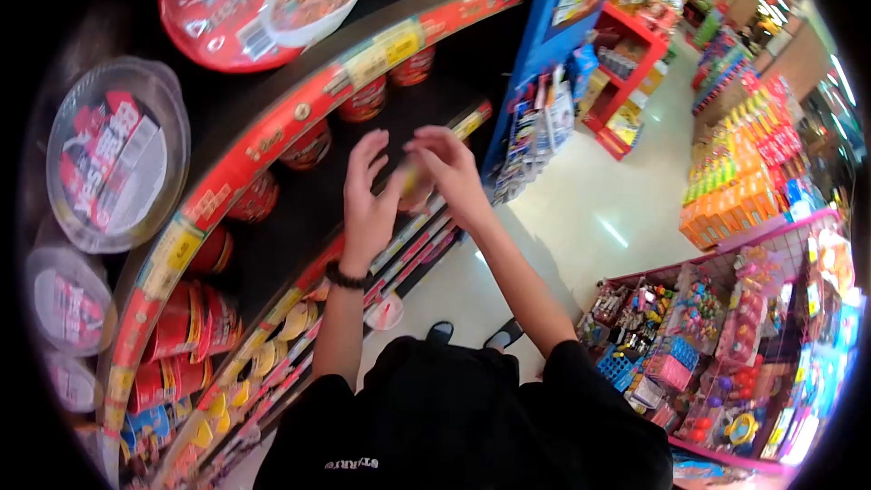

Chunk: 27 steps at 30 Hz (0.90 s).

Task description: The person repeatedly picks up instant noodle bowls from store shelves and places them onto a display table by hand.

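Observation:
Both hands are raised in front of the dark shelf on the left. A small, rounded, brownish-pink item [417, 187] sits between them, too smeared by motion to name. My left hand [366, 213], with a dark beaded bracelet [347, 278] at its wrist, has its fingers stretched upward and its thumb beside the item. My right hand [452, 172] curls around the item from the right, thumb toward the left hand. Behind the hands, red cups [365, 102] stand in a row on the shelf.
Red price strips [299, 109] edge the shelves. Large sealed bowls [118, 154] sit on top, with stacked red tubs [177, 331] below. A blue end panel [535, 36] borders the aisle floor [581, 218]. To the right stand a toy-filled pink rack [699, 345] and orange boxes [730, 204].

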### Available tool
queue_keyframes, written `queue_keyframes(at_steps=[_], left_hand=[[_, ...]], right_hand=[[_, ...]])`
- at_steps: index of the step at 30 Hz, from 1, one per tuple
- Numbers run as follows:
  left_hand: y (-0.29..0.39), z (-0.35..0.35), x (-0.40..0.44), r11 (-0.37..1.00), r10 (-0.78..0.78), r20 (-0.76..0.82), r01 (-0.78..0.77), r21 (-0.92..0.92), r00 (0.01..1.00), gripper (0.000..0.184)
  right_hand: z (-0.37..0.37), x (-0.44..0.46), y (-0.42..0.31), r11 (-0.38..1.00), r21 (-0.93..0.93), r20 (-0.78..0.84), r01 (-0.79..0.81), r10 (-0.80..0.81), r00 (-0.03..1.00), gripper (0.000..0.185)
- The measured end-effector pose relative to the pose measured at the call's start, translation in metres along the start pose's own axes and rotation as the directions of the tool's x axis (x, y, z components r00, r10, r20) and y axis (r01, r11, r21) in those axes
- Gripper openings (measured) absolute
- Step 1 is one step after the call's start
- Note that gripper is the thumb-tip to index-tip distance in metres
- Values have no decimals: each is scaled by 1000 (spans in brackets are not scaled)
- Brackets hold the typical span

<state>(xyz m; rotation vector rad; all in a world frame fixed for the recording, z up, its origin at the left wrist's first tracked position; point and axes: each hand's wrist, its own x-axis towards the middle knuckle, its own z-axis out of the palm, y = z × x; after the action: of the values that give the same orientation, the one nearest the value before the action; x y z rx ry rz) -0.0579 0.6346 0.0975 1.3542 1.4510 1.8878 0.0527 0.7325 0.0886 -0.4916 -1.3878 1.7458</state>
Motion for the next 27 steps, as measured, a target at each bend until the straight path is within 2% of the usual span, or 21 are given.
queue_keyframes(at_steps=[3, 5, 6, 7, 8, 10, 13, 14, 16, 19, 21, 27], left_hand=[[-25, 24, 62, 998, 37, -16, -38, -59, 999, 58], [-37, 36, 101, 995, 13, -19, -15, -94, 1000, 57], [-40, 37, 117, 995, -26, -6, 25, -94, 1000, 56], [-63, 38, 136, 996, 91, -29, -90, 23, 995, 50], [-62, 36, 146, 978, 28, -21, -23, 206, 999, 45], [-60, 43, 156, 964, 78, -53, -62, 259, 996, 43], [-58, 46, 163, 957, -38, -43, 49, 286, 998, 41], [-62, 47, 163, 937, -16, -42, 29, 348, 999, 40], [-82, 45, 170, 881, 36, -31, -17, 473, 999, 38], [-102, 42, 182, 899, -57, -14, 57, 433, 998, 36], [-107, 41, 189, 900, -82, -53, 96, 424, 995, 35], [-114, 40, 194, 808, -100, -25, 95, 582, 995, 44]], right_hand=[[-11, 69, 8, 994, 91, -81, 55, -48, 996, 37], [-15, 112, 2, 988, -54, -89, 146, -151, 985, 44], [-9, 118, -18, 989, -98, -112, 110, -121, 986, 49], [-10, 131, -23, 984, -124, -125, 127, -142, 982, 50], [-10, 143, -27, 979, -148, -134, 139, -159, 978, 51], [-12, 159, -38, 985, -94, -154, 147, -160, 975, 58], [-17, 183, -36, 992, -40, -142, 121, -126, 982, 63], [-20, 188, -29, 995, -28, -134, 101, -104, 986, 64], [-17, 190, -27, 994, -88, -87, 70, -78, 993, 60], [-12, 192, -34, 991, -134, -23, -25, 22, 999, 51], [-11, 189, -42, 985, -167, -5, -51, 51, 999, 38], [-12, 198, -33, 969, -242, -28, 54, -63, 998, 32]])
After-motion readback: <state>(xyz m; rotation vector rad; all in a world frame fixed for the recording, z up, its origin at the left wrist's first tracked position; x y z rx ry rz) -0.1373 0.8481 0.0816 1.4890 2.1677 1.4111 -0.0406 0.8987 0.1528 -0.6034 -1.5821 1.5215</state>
